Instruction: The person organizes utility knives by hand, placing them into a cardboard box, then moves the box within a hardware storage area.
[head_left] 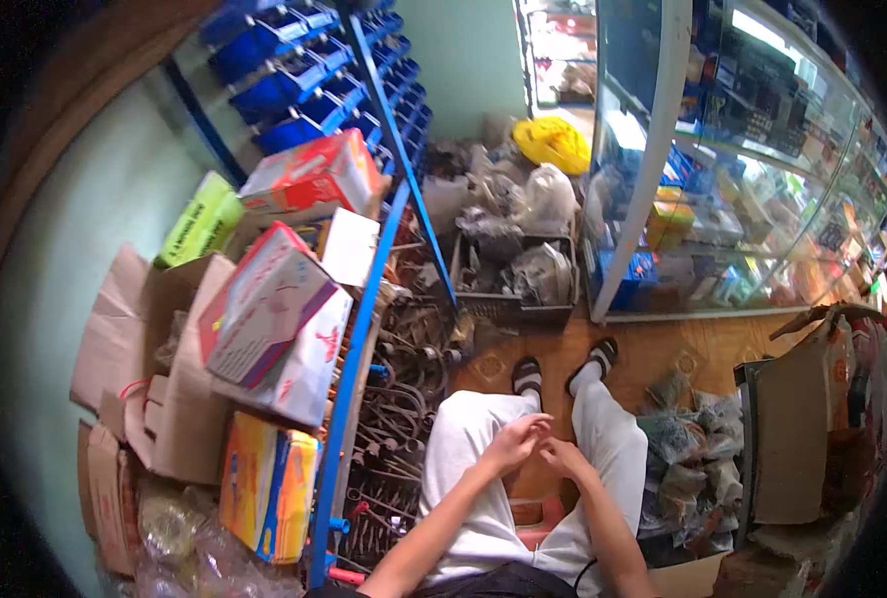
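My left hand (515, 444) is between my knees, its fingers curled inward. Close by on the right, my right hand (565, 459) also has bent fingers, with the fingertips of both hands almost meeting. Whatever they may hold is too small or hidden to make out. Below the hands are my light trousers (468, 498) and part of a reddish seat (541, 523). My sandals (528, 377) rest on the tiled floor.
On the left, a blue metal rack (364, 329) holds metal parts, beside stacked cardboard boxes (269, 309). Ahead stand a dark crate (518, 311) with plastic bags and a glass display case (742, 219). Bagged parts (688, 458) and an open carton (787, 439) are at right.
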Motion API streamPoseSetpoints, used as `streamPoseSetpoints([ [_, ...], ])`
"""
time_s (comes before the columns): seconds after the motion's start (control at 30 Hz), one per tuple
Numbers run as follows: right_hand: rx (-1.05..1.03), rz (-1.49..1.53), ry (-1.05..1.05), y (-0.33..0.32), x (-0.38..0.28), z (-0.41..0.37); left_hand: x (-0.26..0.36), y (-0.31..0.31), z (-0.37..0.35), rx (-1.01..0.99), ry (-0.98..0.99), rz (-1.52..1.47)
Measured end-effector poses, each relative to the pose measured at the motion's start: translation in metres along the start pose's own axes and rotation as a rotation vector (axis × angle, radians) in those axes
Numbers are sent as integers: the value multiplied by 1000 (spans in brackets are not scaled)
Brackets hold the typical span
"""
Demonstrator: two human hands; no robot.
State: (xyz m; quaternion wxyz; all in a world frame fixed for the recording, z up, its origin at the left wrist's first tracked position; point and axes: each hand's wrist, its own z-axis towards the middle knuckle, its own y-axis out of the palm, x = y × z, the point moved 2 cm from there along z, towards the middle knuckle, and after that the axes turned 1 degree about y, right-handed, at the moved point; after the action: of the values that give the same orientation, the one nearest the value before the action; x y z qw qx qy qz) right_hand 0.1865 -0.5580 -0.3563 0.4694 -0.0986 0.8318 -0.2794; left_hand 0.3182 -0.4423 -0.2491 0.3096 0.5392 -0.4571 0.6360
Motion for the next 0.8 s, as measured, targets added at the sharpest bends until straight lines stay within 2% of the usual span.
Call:
streamPoseSetpoints([
  [0.1,19,-57,-2,4,18,0,75,-29,-77,277,136,90],
  [0.13,29,-94,1,7,24,2,81,-33,-106,337,130,135],
  [0.2,41,-72,-36,5,21,-1,100,-35,-167,364,-60,-20],
  [0.23,44,-61,-53,5,19,-2,97,-32,-191,395,-79,-21],
  [0.27,29,-56,-54,8,23,1,90,-29,-214,415,-137,119],
  [0.3,12,-50,-51,12,29,5,91,-22,-225,480,-66,201],
  [0.33,-9,-46,-45,13,23,4,97,-18,-231,543,1,281],
  [0.43,-30,-40,-92,8,10,-4,98,-18,-221,446,29,613],
  [0.53,90,15,-284,5,-3,-14,96,-9,-215,412,-67,887],
  [0.6,201,221,-361,-4,-26,-31,95,-8,-220,407,-139,965],
  [0.67,261,428,-370,-37,-71,-73,85,-16,-227,516,-139,880],
  [0.73,284,467,-329,-83,-127,-117,67,-26,-232,634,-155,786],
  [0.77,370,392,-363,-112,-160,-144,60,-35,-232,593,-283,679],
  [0.8,446,313,-401,-140,-191,-169,91,-35,-230,580,-299,615],
])
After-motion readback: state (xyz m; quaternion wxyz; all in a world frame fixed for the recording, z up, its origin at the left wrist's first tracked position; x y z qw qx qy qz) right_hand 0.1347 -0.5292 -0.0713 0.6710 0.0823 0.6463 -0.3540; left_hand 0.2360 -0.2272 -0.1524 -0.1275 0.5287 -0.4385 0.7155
